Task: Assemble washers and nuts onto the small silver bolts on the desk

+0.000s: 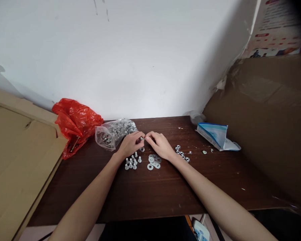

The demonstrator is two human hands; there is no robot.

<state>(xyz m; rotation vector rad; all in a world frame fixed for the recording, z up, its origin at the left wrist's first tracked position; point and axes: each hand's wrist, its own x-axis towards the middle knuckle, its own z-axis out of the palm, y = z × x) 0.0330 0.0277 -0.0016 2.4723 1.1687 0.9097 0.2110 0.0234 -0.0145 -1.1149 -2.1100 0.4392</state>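
Note:
My left hand and my right hand meet over the dark wooden table, fingertips pinching one small metal bolt between them. A single washer lies just under the hands. Below my left hand stand several assembled bolts in a cluster. Flat washers lie in a small pile below my right hand. Small nuts are scattered to the right of my right wrist.
A clear plastic bag of bolts lies at the back left, beside a red plastic bag. A blue and white packet rests at the back right. Cardboard sheets flank the table on both sides.

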